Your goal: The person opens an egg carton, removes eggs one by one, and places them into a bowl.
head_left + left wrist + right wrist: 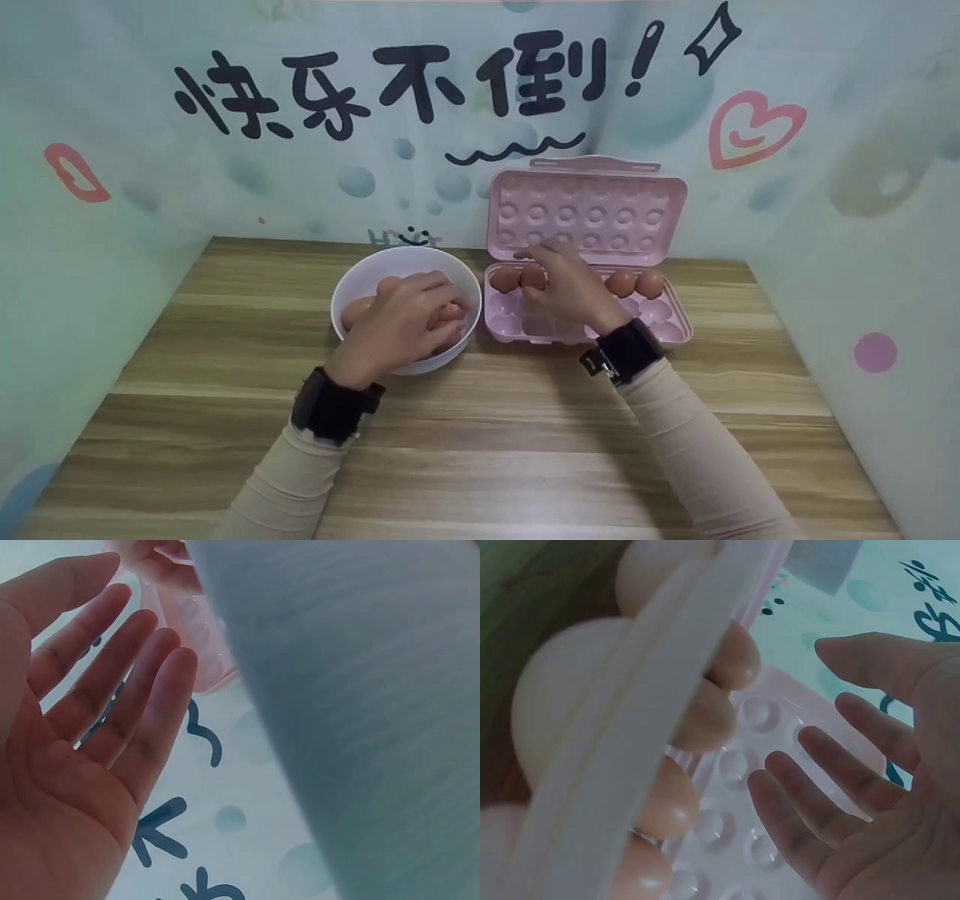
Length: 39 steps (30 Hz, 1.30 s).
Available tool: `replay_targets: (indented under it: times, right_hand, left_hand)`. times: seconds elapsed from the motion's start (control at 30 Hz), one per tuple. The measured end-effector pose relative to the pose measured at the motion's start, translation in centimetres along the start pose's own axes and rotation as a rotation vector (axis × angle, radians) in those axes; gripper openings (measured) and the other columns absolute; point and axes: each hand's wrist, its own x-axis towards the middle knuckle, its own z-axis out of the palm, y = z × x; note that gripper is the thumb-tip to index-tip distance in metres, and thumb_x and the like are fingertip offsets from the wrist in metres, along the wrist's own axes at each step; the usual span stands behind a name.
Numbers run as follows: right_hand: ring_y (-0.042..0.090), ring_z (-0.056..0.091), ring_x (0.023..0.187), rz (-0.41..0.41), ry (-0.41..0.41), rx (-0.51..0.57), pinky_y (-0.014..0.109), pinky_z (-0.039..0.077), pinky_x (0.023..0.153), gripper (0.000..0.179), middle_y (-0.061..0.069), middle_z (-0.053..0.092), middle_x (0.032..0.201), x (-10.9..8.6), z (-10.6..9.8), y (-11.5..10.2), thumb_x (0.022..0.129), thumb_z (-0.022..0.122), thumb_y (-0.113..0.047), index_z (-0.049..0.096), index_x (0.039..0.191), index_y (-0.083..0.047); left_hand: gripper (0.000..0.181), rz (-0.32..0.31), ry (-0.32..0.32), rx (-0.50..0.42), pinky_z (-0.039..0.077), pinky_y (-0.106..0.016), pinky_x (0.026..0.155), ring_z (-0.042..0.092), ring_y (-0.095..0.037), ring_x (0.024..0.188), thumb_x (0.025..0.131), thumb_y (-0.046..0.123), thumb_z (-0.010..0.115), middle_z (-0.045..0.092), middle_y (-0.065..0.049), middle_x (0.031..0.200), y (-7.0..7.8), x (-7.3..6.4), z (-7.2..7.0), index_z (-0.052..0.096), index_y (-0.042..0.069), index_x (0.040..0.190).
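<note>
My left hand (401, 322) hovers over a white bowl (367, 268) with several brown eggs (356, 311) in it. In the left wrist view its fingers are extended and slightly bent, with nothing in the palm (67, 802); the bowl's pale wall (360, 705) fills the right side. My right hand (566, 292) is over the pink egg carton (504, 324), fingers spread and holding nothing in the right wrist view. Brown eggs (621, 283) stand along the carton's back row, partly hidden by this hand. Cups in the front row hold no eggs where visible.
The carton's raised lid (585, 202) leans back near the printed backdrop (300, 180). Both bowl and carton stand side by side on a wood-grain table (480, 450). Dark wrist straps (334, 405) are worn over pale sleeves.
</note>
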Motion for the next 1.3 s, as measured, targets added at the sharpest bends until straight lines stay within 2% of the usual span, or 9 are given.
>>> replay_targets:
  times: [0.17, 0.3, 0.43, 0.5, 0.6, 0.8, 0.93, 1.1, 1.3]
  right_hand:
    - [0.033, 0.061, 0.11, 0.004, -0.005, -0.037, 0.046, 0.051, 0.099, 0.05, 0.017, 0.066, 0.123, 1.1, 1.6, 0.1, 0.083, 0.074, -0.004, 0.07, 0.132, -0.005]
    - [0.035, 0.062, 0.106, -0.023, -0.003, -0.062, 0.048, 0.052, 0.094, 0.041, 0.018, 0.068, 0.113, 1.9, 2.8, 0.0, 0.082, 0.078, -0.002, 0.073, 0.123, -0.003]
    - [0.033, 0.062, 0.108, 0.053, -0.024, -0.084, 0.048, 0.053, 0.092, 0.033, 0.011, 0.068, 0.112, 2.2, 3.9, -0.1, 0.085, 0.084, -0.01, 0.076, 0.117, -0.01]
    - [0.032, 0.061, 0.107, 0.096, -0.035, -0.087, 0.048, 0.053, 0.09, 0.029, 0.008, 0.067, 0.11, 2.3, 4.4, -0.2, 0.086, 0.085, -0.014, 0.076, 0.113, -0.013]
    - [0.033, 0.06, 0.107, 0.12, -0.034, -0.098, 0.049, 0.053, 0.086, 0.029, 0.009, 0.068, 0.11, 2.4, 4.8, -0.2, 0.085, 0.086, -0.015, 0.077, 0.113, -0.013]
    - [0.033, 0.062, 0.107, 0.089, -0.003, -0.096, 0.047, 0.053, 0.087, 0.036, 0.01, 0.069, 0.112, 2.6, 5.5, -0.1, 0.084, 0.088, -0.012, 0.078, 0.119, -0.011]
    - [0.033, 0.064, 0.103, 0.06, 0.028, -0.079, 0.046, 0.053, 0.087, 0.033, 0.01, 0.069, 0.108, 2.6, 5.7, 0.1, 0.084, 0.088, -0.009, 0.078, 0.116, -0.01]
    - [0.032, 0.064, 0.1, 0.033, 0.042, -0.039, 0.044, 0.054, 0.088, 0.028, 0.011, 0.068, 0.105, 2.7, 6.0, 0.2, 0.086, 0.085, -0.006, 0.078, 0.113, -0.007]
    - [0.029, 0.066, 0.095, 0.004, 0.057, -0.036, 0.041, 0.056, 0.085, 0.026, 0.01, 0.068, 0.102, 2.7, 6.2, 0.4, 0.087, 0.084, -0.004, 0.078, 0.111, -0.007]
  left_hand:
    - [0.017, -0.007, -0.002, 0.006, 0.048, -0.048, 0.083, 0.067, -0.019, 0.105, 0.096, 0.021, 0.08, 0.072, 0.0, 0.109, -0.2, 0.1, 0.1, 0.077, 0.018, 0.112]
    - [0.014, 0.025, 0.028, 0.013, 0.053, -0.045, 0.081, 0.067, -0.019, 0.096, 0.094, 0.017, 0.079, 0.073, -0.002, 0.104, -0.5, 0.1, 0.1, 0.077, 0.015, 0.107]
    - [0.013, 0.061, 0.054, 0.011, 0.056, -0.042, 0.079, 0.066, -0.018, 0.09, 0.093, 0.015, 0.08, 0.073, -0.003, 0.101, -0.6, 0.1, 0.3, 0.077, 0.012, 0.106]
    - [0.013, 0.065, 0.055, 0.012, 0.056, -0.041, 0.079, 0.066, -0.018, 0.09, 0.093, 0.016, 0.08, 0.073, -0.002, 0.101, -0.6, 0.1, 0.3, 0.077, 0.012, 0.106]
    - [0.013, 0.055, 0.047, 0.021, 0.055, -0.042, 0.077, 0.066, -0.018, 0.09, 0.094, 0.017, 0.08, 0.073, -0.001, 0.101, -0.7, 0.1, 0.2, 0.077, 0.012, 0.106]
    - [0.015, 0.033, 0.032, 0.036, 0.054, -0.043, 0.075, 0.067, -0.018, 0.091, 0.094, 0.018, 0.08, 0.073, -0.002, 0.102, -0.8, -0.1, 0.0, 0.077, 0.013, 0.107]
    - [0.015, 0.018, 0.015, 0.032, 0.051, -0.045, 0.075, 0.066, -0.018, 0.091, 0.094, 0.017, 0.08, 0.073, -0.003, 0.102, -0.6, -0.2, -0.1, 0.077, 0.014, 0.108]
    - [0.016, -0.015, -0.012, 0.004, 0.049, -0.047, 0.08, 0.065, -0.018, 0.095, 0.095, 0.017, 0.078, 0.072, -0.003, 0.104, -0.5, -0.2, -0.2, 0.077, 0.015, 0.111]
    - [0.014, 0.019, 0.016, 0.015, 0.051, -0.045, 0.076, 0.066, -0.018, 0.093, 0.094, 0.016, 0.079, 0.072, -0.002, 0.102, -0.5, -0.2, -0.2, 0.077, 0.014, 0.108]
